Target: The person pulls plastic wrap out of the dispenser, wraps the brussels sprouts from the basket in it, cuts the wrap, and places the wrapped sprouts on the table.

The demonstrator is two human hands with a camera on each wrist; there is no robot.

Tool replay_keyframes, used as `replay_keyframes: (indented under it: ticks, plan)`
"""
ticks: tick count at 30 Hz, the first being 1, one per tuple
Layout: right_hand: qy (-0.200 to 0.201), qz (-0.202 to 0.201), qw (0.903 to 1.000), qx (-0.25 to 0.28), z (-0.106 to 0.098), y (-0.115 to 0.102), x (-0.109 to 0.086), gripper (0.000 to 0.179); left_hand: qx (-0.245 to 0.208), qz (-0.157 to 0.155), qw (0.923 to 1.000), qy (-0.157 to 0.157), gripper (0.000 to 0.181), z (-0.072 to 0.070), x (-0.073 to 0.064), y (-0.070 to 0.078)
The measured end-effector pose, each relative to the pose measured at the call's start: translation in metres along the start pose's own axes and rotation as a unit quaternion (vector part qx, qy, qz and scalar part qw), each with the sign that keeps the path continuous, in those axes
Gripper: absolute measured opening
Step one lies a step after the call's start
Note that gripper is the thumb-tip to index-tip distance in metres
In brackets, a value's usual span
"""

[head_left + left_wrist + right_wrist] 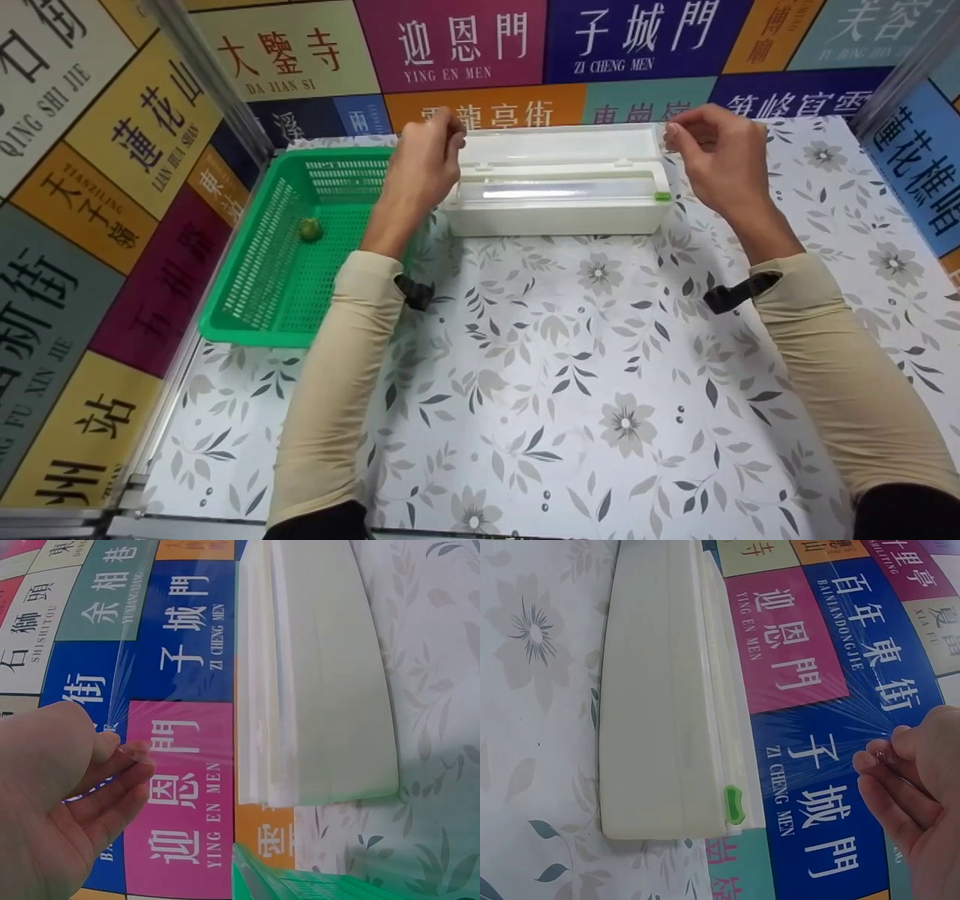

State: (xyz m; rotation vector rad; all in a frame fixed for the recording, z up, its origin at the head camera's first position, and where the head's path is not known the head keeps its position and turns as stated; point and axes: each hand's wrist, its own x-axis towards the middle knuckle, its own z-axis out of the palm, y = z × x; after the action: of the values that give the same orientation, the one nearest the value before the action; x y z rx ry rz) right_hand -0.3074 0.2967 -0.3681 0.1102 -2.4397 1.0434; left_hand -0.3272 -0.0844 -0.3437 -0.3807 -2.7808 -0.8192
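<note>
Cling film [859, 722] was stretched across the far middle of the table [562, 457]. Nearest, on the left, the green basket [251, 336] risked a knock from the left sleeve [334, 375]. Beyond, to its right, the white dispenser box [555, 220], unheld, was liable to slide or tip under a sharp pull. Farthest, left hand [421, 166] and right hand [726, 156] each pinched film between thumb and fingers; uneven tension could have torn or folded it.

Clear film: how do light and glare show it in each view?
Head: bright glare along the film roll; left wrist: faint streaks on the stretched sheet by the left hand; right wrist: shiny creases fan out from the right hand.
</note>
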Motion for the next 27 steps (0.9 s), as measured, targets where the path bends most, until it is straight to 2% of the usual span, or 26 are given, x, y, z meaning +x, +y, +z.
replay_keyframes:
  ticks: [16, 27]
  plan:
    - [0.028, -0.029, 0.9984, 0.039, -0.008, -0.009, -0.004, 0.03, 0.003, 0.002, 0.9991, 0.042, 0.022, -0.004, -0.004, 0.007]
    - [0.042, -0.025, 0.9969, 0.061, -0.012, -0.013, -0.006, 0.027, -0.009, 0.016, 0.9976, 0.067, 0.022, -0.009, -0.007, 0.009]
